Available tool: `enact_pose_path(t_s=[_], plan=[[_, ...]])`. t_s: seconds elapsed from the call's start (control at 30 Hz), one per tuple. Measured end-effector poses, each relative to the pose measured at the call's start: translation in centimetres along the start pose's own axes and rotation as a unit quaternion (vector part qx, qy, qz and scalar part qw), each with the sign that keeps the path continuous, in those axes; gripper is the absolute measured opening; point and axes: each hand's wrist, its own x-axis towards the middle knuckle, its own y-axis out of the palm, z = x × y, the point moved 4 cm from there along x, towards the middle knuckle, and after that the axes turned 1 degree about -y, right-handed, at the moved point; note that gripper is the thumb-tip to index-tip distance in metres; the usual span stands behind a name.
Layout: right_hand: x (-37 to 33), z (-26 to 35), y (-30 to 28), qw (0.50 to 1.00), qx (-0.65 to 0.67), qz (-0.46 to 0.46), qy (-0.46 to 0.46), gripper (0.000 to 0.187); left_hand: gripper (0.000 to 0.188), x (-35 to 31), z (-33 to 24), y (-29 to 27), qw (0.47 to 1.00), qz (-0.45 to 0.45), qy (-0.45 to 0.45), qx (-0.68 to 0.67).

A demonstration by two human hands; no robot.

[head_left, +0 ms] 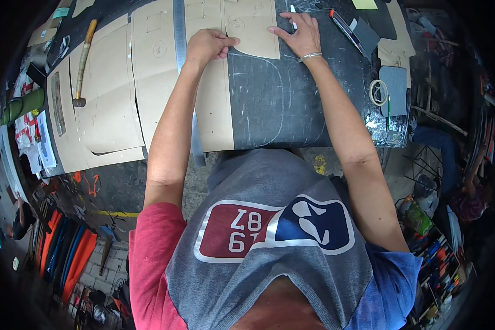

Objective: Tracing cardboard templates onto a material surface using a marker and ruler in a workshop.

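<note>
Tan curved-edge card template (256, 36) lies on black-topped desk (313, 110). Left hand (207, 46): fingers pinched together at its edge; I cannot tell whether clamped. Right hand (303, 39): fingers apart over slim white pen (293, 9). Pale curve (281, 93) already marked; I judge outlining unfinished.

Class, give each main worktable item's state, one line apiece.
Curved brown pattern piece: flat, touched by left hand and right hand
White pen: between that hand's fingers
Hammer: lying, handle pointing away
Grey strip: lying, near end overhanging the table
Red-tipped cutter: lying, blade unclear
Tape roll: lying flat
Green pencil: lying
</note>
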Motion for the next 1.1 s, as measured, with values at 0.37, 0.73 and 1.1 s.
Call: enact_pose_path(t_s=[0.37, 0.73, 1.1], plan=[[-0.1, 0.0, 0.1, 1.000, -0.012, 0.009, 0.003, 0.060, 0.031, -0.3, -0.2, 0.0, 1.000, 0.011, -0.007, 0.005], [-0.1, 0.2, 0.0, 0.999, 0.017, 0.025, 0.025, 0.062, 0.034, 0.1, -0.6, -0.1, 0.999, 0.012, 0.000, 0.030], [0.1, -0.1, 0.5, 0.999, -0.005, -0.019, -0.037, 0.060, 0.048, 0.9, -5.9, 3.8, 0.824, -0.081, 0.344, 0.443]])
